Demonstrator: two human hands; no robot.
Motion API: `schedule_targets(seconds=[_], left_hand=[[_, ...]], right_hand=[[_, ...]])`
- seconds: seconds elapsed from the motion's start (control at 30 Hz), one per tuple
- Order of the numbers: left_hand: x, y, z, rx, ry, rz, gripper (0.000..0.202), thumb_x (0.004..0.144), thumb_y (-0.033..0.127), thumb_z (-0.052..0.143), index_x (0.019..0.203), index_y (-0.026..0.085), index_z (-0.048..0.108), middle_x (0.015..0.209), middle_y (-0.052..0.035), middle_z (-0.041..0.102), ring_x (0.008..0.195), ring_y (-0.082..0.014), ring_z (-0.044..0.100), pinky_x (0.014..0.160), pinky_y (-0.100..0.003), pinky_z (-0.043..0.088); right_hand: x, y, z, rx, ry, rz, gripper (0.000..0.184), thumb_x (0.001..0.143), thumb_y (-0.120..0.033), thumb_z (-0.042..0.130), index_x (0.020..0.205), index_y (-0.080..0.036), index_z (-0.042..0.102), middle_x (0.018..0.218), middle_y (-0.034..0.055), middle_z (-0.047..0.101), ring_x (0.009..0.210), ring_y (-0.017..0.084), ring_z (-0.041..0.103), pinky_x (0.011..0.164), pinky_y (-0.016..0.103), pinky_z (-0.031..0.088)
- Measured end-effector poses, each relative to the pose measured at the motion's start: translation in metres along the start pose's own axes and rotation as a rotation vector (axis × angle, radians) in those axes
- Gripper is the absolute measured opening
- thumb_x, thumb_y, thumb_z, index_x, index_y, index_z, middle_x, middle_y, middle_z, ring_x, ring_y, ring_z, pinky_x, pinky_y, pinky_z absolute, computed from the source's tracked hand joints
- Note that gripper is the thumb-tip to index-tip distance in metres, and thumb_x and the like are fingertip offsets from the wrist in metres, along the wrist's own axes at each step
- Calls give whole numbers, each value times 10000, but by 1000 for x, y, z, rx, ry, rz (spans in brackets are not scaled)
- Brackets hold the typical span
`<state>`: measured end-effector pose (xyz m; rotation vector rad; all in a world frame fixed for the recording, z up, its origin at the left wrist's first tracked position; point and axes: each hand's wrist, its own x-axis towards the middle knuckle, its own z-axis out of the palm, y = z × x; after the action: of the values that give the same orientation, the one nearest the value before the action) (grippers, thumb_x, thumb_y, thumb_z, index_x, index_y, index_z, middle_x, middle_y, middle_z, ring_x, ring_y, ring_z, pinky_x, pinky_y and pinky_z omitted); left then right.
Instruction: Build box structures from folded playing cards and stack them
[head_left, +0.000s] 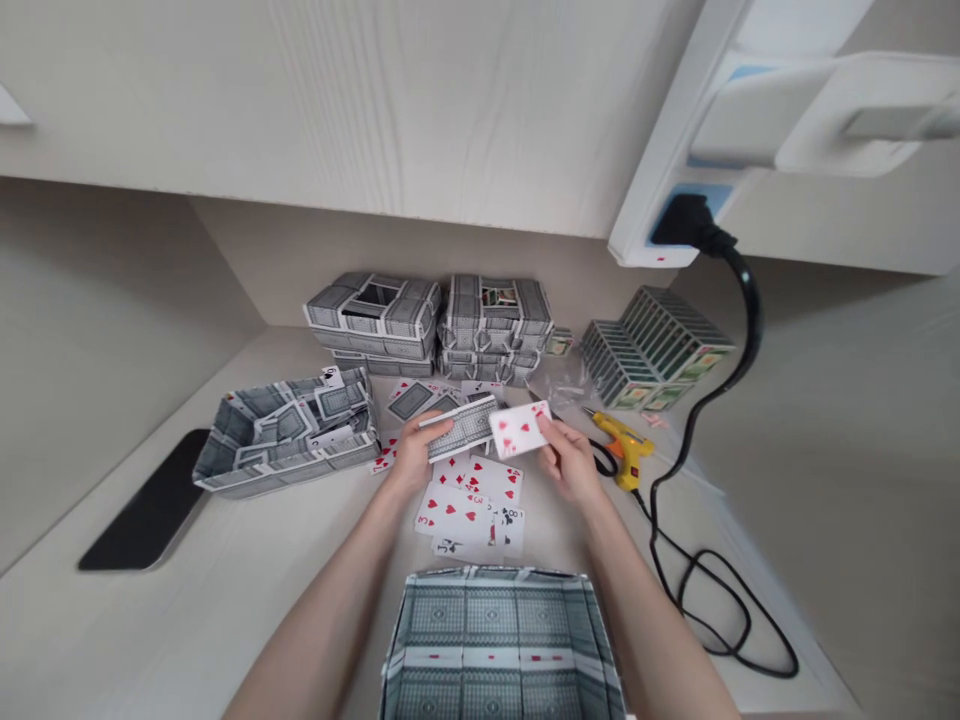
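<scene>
In my left hand [412, 450] is a stack of playing cards [463, 428], its patterned grey back turned up. My right hand [568, 458] pinches a single playing card [517, 429] with red heart pips, close to the stack's right end. Below both hands lie loose face-up cards [454, 510], hearts and black suits overlapping on the table. Nearest to me stands an open box made of cards [491, 625], between my forearms. More cards [412, 398] lie behind my left hand.
An open card-built tray [285, 475] holding loose cards stands left, beside a dark flat slab [146, 505]. Card-built boxes [375, 315] are stacked at the back. Card packs [660, 345], a yellow glue gun [624, 450] and its looping black cord [720, 560] occupy the right.
</scene>
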<state>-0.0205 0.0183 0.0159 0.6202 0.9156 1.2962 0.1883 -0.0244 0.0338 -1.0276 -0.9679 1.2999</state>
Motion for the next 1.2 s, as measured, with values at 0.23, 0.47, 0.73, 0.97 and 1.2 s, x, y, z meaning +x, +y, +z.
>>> schedule_targets(seconds=[0.23, 0.47, 0.73, 0.97, 1.2], left_hand=[[-1, 0, 1, 12, -13, 1, 240, 447, 178, 756, 625, 131, 602, 579, 21, 625, 530, -121, 583, 534, -218, 422], [-2, 5, -1, 91, -28, 0, 226, 481, 207, 758, 628, 139, 599, 551, 24, 604, 502, -119, 572, 479, -210, 418], [-2, 13, -8, 286, -211, -43, 231, 584, 312, 731, 669, 129, 618, 567, -8, 622, 446, -141, 564, 457, -251, 441], [2, 18, -15, 348, -132, -31, 256, 534, 306, 765, 682, 136, 643, 597, -5, 646, 507, -145, 587, 495, -238, 446], [-2, 19, -12, 401, -128, -18, 246, 521, 306, 771, 672, 148, 657, 583, -12, 651, 499, -157, 584, 470, -237, 427]], right_hand=[[5, 3, 1, -55, 113, -88, 322, 721, -481, 620, 750, -177, 518, 459, -60, 491, 312, 36, 295, 318, 198, 161], [2, 0, 4, -122, -8, -34, 346, 732, -474, 611, 885, -171, 540, 409, -102, 338, 340, 46, 224, 352, 209, 128], [2, -5, -1, -154, -89, 23, 336, 711, -475, 626, 844, -181, 532, 437, -104, 277, 369, 49, 188, 386, 223, 108], [2, -7, -9, -216, -199, 128, 362, 714, -488, 619, 855, -164, 545, 437, -106, 277, 374, 43, 167, 395, 223, 87], [1, -11, -13, -235, -231, 127, 346, 698, -494, 629, 788, -169, 553, 437, -96, 305, 378, 46, 177, 398, 222, 89]])
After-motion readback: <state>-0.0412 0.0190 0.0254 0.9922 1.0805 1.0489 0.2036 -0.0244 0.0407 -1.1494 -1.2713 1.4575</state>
